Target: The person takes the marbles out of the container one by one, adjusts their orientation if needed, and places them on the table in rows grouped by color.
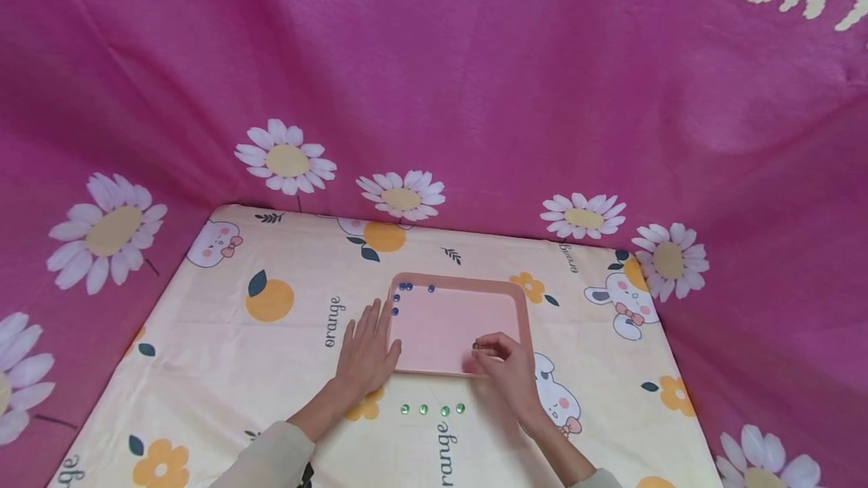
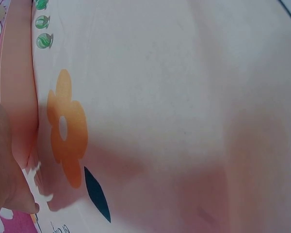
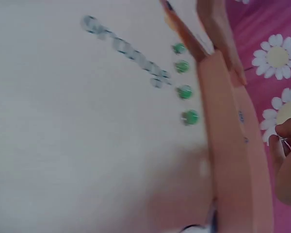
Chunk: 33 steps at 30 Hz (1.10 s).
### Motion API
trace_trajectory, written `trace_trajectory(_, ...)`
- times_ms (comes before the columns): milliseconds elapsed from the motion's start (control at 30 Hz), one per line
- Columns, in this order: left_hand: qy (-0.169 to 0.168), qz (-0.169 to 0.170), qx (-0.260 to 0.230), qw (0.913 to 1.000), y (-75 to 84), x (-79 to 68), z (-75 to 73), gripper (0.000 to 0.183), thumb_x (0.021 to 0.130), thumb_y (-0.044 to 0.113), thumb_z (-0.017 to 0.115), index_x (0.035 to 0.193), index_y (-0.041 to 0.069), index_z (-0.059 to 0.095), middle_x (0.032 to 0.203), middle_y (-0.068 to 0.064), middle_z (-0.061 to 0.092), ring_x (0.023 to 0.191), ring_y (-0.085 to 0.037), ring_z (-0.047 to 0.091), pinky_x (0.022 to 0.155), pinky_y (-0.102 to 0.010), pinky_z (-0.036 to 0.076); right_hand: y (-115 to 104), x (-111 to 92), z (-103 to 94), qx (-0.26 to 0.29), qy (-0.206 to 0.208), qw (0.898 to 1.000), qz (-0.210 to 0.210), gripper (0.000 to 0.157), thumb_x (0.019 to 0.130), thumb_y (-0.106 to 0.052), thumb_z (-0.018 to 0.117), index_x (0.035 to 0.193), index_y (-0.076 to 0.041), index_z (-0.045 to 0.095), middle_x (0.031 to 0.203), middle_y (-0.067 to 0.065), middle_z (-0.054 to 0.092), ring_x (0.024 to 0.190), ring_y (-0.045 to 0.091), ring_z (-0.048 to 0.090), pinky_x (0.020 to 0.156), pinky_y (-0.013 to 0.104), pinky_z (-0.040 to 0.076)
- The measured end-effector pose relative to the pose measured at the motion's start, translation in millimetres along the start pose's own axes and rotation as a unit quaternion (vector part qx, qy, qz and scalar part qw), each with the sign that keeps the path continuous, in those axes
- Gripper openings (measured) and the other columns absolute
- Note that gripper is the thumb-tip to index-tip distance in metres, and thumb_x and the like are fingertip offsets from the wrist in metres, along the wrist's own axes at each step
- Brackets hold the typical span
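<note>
A shallow pink tray (image 1: 441, 330) lies on the cloth. My left hand (image 1: 366, 352) rests against its left rim with the fingers straight. Over the right front part of the tray, my right hand (image 1: 510, 375) pinches a small dark, glassy marble (image 1: 477, 346) between thumb and fingertips; its colour is hard to tell. In the tray's far left corner and along its left side sit several blue marbles (image 1: 396, 298), with another blue marble (image 1: 431, 288) a little to their right. Several green marbles (image 1: 423, 410) stand in a row on the cloth in front of the tray.
A cream cloth (image 2: 150, 73) printed with oranges, flowers and rabbits covers the table. Behind and at both sides hangs a magenta curtain (image 1: 475, 96) with daisies. The tray's low wall (image 3: 228, 160) stands between the green marbles and its inside.
</note>
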<state>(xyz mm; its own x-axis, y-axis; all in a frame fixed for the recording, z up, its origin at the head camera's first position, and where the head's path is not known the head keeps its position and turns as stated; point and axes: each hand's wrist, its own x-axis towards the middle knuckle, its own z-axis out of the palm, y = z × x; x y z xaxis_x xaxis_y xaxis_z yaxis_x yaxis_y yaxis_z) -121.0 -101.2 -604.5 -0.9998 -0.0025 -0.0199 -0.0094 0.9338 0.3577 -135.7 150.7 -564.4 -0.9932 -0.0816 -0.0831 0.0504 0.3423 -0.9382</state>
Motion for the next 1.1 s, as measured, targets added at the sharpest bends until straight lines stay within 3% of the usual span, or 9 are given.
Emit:
trace_trajectory(367, -0.005, -0.003, -0.007, 1.0, 0.3, 0.9, 0.7, 0.077, 0.101, 0.043, 0.048, 0.161, 0.01, 0.013, 0.165, -0.014, 0.016, 0.15, -0.032, 0.015, 0.12, -0.055, 0.012, 35, -45, -4.0, -0.074, 0.036, 0.996, -0.045, 0.021, 0.077, 0.009, 0.071, 0.089, -0.009, 0.074, 0.082, -0.001, 0.071, 0.074, 0.009, 0.064, 0.065, 0.021, 0.056)
trace_trajectory(700, -0.015, -0.008, -0.004, 0.9999, -1.5, 1.6, -0.3, 0.077, 0.102, 0.044, 0.046, 0.161, 0.01, 0.012, 0.165, -0.014, 0.014, 0.151, -0.032, 0.014, 0.12, -0.054, 0.011, 48, -49, -3.5, -0.105, 0.017, 0.993, -0.048, 0.019, 0.077, 0.006, 0.076, 0.087, -0.009, 0.073, 0.081, 0.001, 0.071, 0.073, 0.009, 0.065, 0.067, 0.022, 0.057)
trace_trajectory(1100, -0.009, -0.007, -0.01, 0.9999, -0.6, 1.2, -0.7, 0.077, 0.101, 0.042, 0.049, 0.161, 0.009, 0.013, 0.165, -0.014, 0.016, 0.15, -0.032, 0.015, 0.12, -0.055, 0.01, 60, -50, -5.7, -0.136, -0.021, 0.989, -0.05, 0.025, 0.075, 0.01, 0.076, 0.087, -0.012, 0.074, 0.077, -0.008, 0.067, 0.069, 0.006, 0.059, 0.063, 0.021, 0.054)
